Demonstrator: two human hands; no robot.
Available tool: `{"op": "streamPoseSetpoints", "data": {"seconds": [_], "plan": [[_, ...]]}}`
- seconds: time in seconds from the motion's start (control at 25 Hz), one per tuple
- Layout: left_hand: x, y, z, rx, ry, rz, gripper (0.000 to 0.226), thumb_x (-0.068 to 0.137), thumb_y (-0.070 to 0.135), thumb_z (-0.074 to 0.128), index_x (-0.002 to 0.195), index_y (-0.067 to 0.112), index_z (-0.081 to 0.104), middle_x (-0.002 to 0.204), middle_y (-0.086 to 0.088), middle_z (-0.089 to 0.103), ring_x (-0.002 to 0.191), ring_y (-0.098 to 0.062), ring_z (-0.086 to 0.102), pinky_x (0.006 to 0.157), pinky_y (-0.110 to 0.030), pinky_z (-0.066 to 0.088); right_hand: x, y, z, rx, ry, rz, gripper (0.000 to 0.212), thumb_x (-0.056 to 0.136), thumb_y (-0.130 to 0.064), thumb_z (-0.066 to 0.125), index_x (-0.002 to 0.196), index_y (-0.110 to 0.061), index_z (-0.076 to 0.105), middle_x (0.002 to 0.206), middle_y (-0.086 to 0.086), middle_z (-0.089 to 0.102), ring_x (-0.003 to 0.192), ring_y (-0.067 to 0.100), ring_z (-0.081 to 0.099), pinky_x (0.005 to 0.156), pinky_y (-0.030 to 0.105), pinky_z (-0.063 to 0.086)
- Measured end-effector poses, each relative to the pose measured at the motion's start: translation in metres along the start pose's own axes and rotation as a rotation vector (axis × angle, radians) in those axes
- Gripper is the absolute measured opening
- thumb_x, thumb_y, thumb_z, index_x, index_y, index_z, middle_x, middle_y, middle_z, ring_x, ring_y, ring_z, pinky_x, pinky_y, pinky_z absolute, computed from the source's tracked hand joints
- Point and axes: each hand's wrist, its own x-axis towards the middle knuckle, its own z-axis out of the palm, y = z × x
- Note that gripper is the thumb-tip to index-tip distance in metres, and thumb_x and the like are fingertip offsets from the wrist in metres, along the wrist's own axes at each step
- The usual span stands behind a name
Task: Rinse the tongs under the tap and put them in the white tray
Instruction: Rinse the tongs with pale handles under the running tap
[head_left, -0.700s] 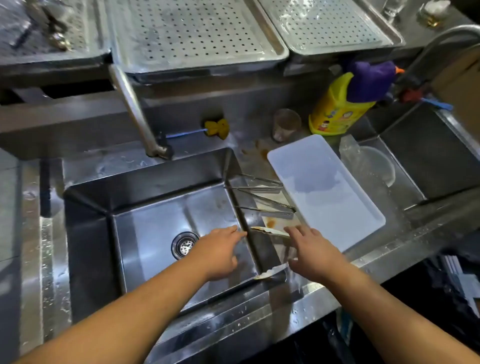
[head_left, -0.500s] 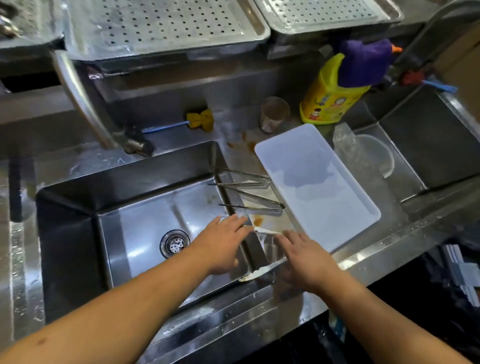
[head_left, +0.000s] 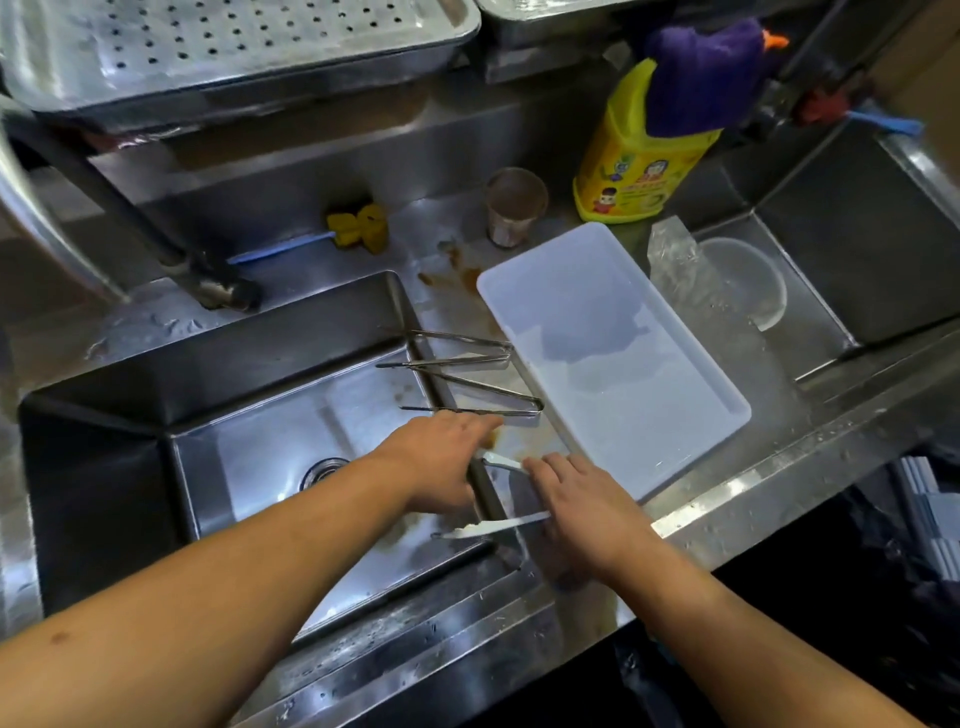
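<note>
The left hand (head_left: 441, 460) has slid on toward 1 o'clock. Its flat, pressed-together fingers now reach the middle tongs (head_left: 514, 412). The right hand (head_left: 576, 514) stays flat on the near tongs (head_left: 493, 529), fingers straight, not pinching. These tongs lie across the sink (head_left: 234, 358) rim, at 7 o'clock from the tray (head_left: 623, 389).

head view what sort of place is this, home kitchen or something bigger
Most likely a commercial kitchen's wash-up station: a deep stainless steel sink beside a second basin, perforated steel trays racked above, and several metal tongs lying on the divider.
</note>
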Motion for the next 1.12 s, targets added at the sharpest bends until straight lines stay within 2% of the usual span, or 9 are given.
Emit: {"op": "streamPoseSetpoints", "data": {"seconds": [0.16,0.36,0.52,0.6,0.72,0.8,0.88,1.0,1.12], "plan": [[-0.010,-0.004,-0.002,-0.006,-0.046,0.001,0.088,0.079,0.050,0.067,0.160,0.032,0.036,0.157,0.001,0.051,0.139,-0.023,0.048,0.108,-0.037,0.044,-0.004,-0.004,-0.008,0.033,0.032,0.008,0.065,0.092,-0.023,0.064,0.153,-0.020,0.042,0.138,0.003,0.058,0.121,0.026,0.054,0.104,0.036,0.046],[-0.046,-0.022,-0.005,-0.080,0.033,-0.057,0.082,0.071,0.082,0.064,0.141,0.043,0.049,0.135,0.009,0.064,0.120,-0.019,0.059,0.088,-0.037,0.050,0.001,-0.028,-0.038,0.209,0.064,0.038,0.060,0.086,-0.031,0.065,0.144,-0.032,0.051,0.136,-0.007,0.060,0.122,0.020,0.053,0.102,0.033,0.046],[-0.067,-0.043,-0.007,-0.111,0.165,-0.140,0.058,0.073,0.070,0.073,0.121,0.042,0.056,0.114,0.014,0.067,0.106,-0.016,0.064,0.075,-0.035,0.050,0.017,-0.046,-0.050,0.419,0.077,0.077,0.040,0.086,-0.032,0.064,0.126,-0.032,0.066,0.123,-0.008,0.068,0.114,0.018,0.060,0.095,0.032,0.047],[-0.114,-0.095,-0.013,-0.351,0.351,-0.352,0.060,0.074,0.065,0.079,0.125,0.045,0.056,0.108,0.018,0.067,0.097,-0.009,0.066,0.073,-0.028,0.050,0.060,-0.099,-0.066,0.489,0.035,0.031,0.039,0.086,-0.025,0.070,0.125,-0.032,0.068,0.121,-0.010,0.070,0.111,0.014,0.064,0.097,0.031,0.050],[-0.120,-0.105,-0.015,-0.854,0.482,-0.465,0.067,0.071,0.049,0.093,0.125,0.046,0.053,0.088,0.010,0.076,0.078,-0.003,0.073,0.068,-0.022,0.052,0.068,-0.112,-0.070,0.791,-0.016,0.113,0.036,0.086,-0.018,0.075,0.117,-0.037,0.069,0.108,-0.009,0.073,0.096,0.011,0.070,0.089,0.036,0.058],[-0.130,-0.116,-0.012,-1.188,0.520,-0.506,0.055,0.080,0.032,0.092,0.125,0.033,0.061,0.089,0.000,0.082,0.074,-0.005,0.076,0.070,-0.025,0.059,0.082,-0.133,-0.069,0.921,-0.045,0.138,0.035,0.085,-0.017,0.075,0.110,-0.041,0.070,0.098,-0.006,0.072,0.081,0.012,0.071,0.074,0.036,0.061],[-0.134,-0.121,-0.011,-1.408,0.519,-0.529,0.036,0.093,0.025,0.082,0.124,0.017,0.067,0.099,-0.012,0.081,0.073,-0.010,0.076,0.068,-0.026,0.059,0.096,-0.154,-0.072,1.101,-0.122,0.171,0.035,0.082,-0.018,0.076,0.112,-0.035,0.070,0.102,0.008,0.070,0.072,0.015,0.071,0.065,0.039,0.062],[-0.140,-0.124,-0.003,-1.607,0.490,-0.544,0.027,0.102,0.032,0.070,0.123,0.015,0.068,0.107,-0.008,0.081,0.084,-0.015,0.076,0.074,-0.033,0.060,0.117,-0.187,-0.069,1.304,-0.214,0.194,0.046,0.075,-0.020,0.079,0.119,-0.015,0.064,0.103,0.017,0.067,0.083,0.024,0.072,0.086,0.063,0.060],[-0.148,-0.130,0.007,-1.764,0.453,-0.543,0.028,0.098,0.032,0.075,0.119,0.014,0.069,0.099,-0.011,0.082,0.080,-0.030,0.073,0.062,-0.036,0.058,0.129,-0.212,-0.063,1.407,-0.319,0.216,0.053,0.073,-0.020,0.082,0.120,-0.009,0.060,0.102,0.012,0.063,0.084,0.021,0.072,0.089,0.066,0.059]]}}
